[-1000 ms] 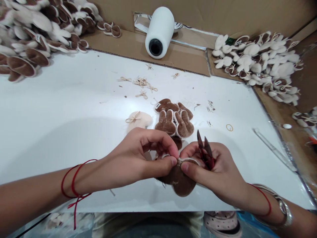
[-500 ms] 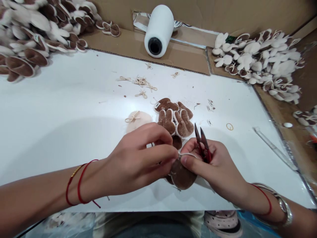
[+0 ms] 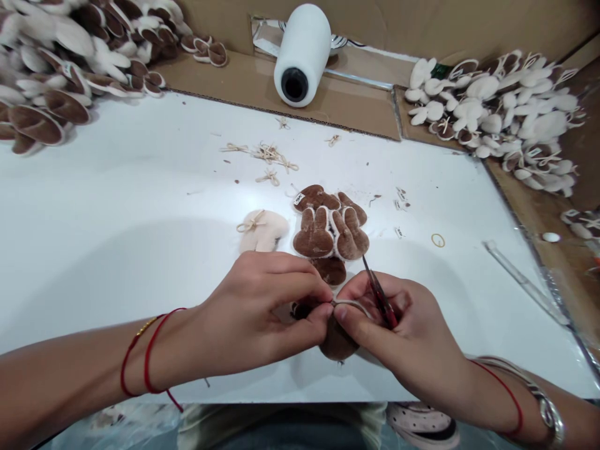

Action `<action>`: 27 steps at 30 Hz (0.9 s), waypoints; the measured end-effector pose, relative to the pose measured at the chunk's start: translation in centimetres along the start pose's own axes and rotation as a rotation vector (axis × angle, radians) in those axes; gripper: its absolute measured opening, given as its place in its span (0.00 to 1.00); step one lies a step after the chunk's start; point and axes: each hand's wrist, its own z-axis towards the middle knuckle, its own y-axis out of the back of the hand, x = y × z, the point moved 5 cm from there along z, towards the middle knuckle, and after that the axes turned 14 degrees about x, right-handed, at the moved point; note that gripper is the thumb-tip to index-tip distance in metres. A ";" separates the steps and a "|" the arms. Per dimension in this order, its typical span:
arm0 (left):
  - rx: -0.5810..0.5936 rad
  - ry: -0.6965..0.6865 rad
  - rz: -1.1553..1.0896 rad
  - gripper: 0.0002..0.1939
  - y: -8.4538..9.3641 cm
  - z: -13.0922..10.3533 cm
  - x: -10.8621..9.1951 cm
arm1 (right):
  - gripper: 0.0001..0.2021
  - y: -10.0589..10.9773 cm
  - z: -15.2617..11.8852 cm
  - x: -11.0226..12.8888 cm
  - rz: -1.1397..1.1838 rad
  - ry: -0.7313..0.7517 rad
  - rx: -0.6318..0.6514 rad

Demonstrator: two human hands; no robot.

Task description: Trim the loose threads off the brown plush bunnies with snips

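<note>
Both hands meet over a brown plush piece (image 3: 338,340) with a pale edge, low in the middle. My left hand (image 3: 276,312) pinches its upper edge between thumb and fingertips. My right hand (image 3: 398,331) grips the same edge with thumb and forefinger, close beside the left fingertips. Red-handled thread snips (image 3: 380,294) also sit in the right hand, blades pointing up and away from the plush. Fingers hide part of the piece and whatever lies at the pinch. Just beyond are several brown rabbit-shaped plush pieces (image 3: 313,234) and a cream plush piece (image 3: 265,228) bearing a bow.
Loose cord bows (image 3: 267,153) and small labels (image 3: 400,203) lie on the white table (image 3: 117,187). A white thread cone (image 3: 304,56) rests at the back. Plush heaps stand at the left (image 3: 56,69) and right (image 3: 497,112). A yellow ring (image 3: 437,240) lies to the right.
The left fingers have drawn into a tighter pinch at the plush edge. The snips have turned in the right hand, and their blades now appear closer together. Both hands sit slightly lower.
</note>
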 end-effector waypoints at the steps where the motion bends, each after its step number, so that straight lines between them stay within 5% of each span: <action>1: 0.003 -0.006 0.023 0.03 -0.1 -0.1 -0.1 | 0.07 0.0 0.0 -0.1 -0.009 -0.008 0.000; 13: -0.008 -0.091 0.270 0.10 -1.1 -0.7 -0.7 | 0.10 -0.4 0.1 -0.7 -0.062 0.027 0.100; 27: 0.050 -0.013 -0.063 0.07 -0.1 0.5 -0.1 | 0.08 -0.3 0.2 0.3 0.052 0.028 0.163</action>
